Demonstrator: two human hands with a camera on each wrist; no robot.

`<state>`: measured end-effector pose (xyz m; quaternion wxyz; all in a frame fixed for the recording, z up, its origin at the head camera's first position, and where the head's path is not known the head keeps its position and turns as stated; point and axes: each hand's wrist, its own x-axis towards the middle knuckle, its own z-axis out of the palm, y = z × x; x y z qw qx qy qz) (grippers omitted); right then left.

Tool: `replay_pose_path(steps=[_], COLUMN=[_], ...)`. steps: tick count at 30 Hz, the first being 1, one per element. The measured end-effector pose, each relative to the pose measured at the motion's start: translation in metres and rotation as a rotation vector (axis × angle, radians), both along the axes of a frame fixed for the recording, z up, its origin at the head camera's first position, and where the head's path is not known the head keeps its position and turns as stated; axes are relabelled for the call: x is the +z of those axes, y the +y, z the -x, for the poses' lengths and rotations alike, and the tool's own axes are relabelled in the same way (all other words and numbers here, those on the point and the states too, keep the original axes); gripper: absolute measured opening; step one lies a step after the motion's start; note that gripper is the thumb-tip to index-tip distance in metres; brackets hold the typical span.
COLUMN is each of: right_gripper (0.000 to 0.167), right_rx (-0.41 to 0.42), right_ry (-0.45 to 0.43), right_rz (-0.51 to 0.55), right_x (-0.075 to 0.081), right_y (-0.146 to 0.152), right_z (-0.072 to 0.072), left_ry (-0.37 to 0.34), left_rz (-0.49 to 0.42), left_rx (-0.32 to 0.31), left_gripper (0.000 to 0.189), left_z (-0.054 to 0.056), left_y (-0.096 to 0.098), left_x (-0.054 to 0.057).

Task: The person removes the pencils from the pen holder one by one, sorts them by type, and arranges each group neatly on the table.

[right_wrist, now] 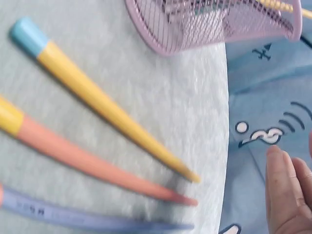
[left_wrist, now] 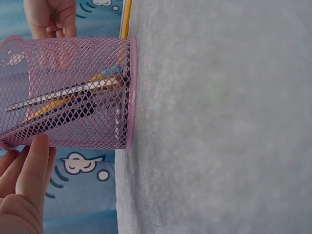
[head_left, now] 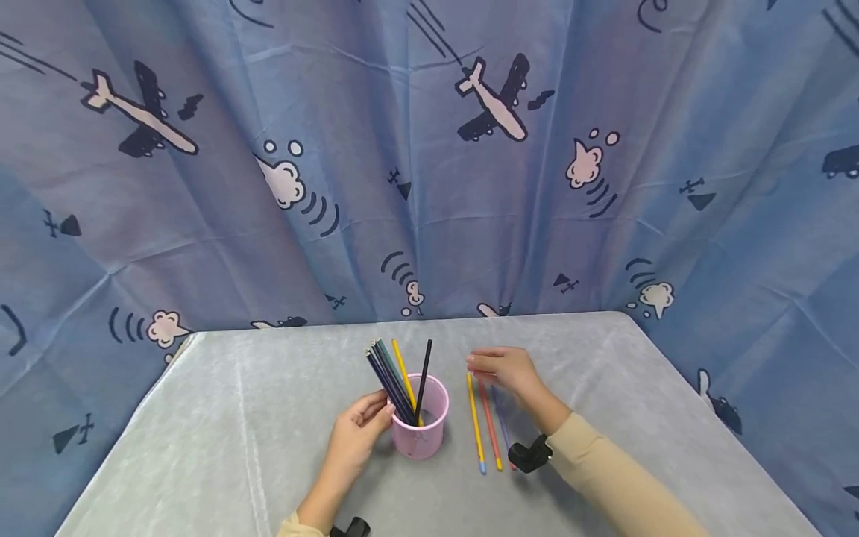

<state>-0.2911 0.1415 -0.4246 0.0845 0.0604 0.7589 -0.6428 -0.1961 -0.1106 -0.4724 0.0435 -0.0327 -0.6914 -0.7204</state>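
Observation:
A pink mesh pen cup [head_left: 420, 440] stands upright on the table, holding several dark pencils [head_left: 389, 379], a yellow pencil [head_left: 403, 371] and a black one [head_left: 423, 380]. My left hand [head_left: 357, 429] touches the cup's left side near the rim, its thumb extended along the mesh in the left wrist view. To the cup's right lie three pencils side by side: a yellow one [right_wrist: 105, 105] with a blue end, a red-orange one [right_wrist: 87, 158] with a yellow end, and a purple one [right_wrist: 83, 218]. Over their far ends hovers my right hand [head_left: 508, 369], fingers extended, holding nothing.
A pale grey cloth covers the table [head_left: 302, 373]. Behind it hangs a blue curtain [head_left: 376, 186] printed with planes and clouds. Dark wrist cameras [head_left: 530, 453] are strapped to both wrists.

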Motion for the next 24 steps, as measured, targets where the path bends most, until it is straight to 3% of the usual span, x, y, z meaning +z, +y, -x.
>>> replay_pose_path(steps=[11,24], right_gripper=[0.04,0.036], right_rx=[0.094,0.114], right_ry=[0.026,0.032], right_rz=[0.06,0.107], right_x=[0.008,0.012], right_y=[-0.023,-0.038], right_z=[-0.005,-0.007], left_ry=[-0.008,-0.014], left_rz=[0.004,-0.002], left_rx=[0.011,0.014], left_gripper=[0.045,0.043], left_z=[0.0,-0.001], left_y=[0.001,0.0], left_x=[0.001,0.0])
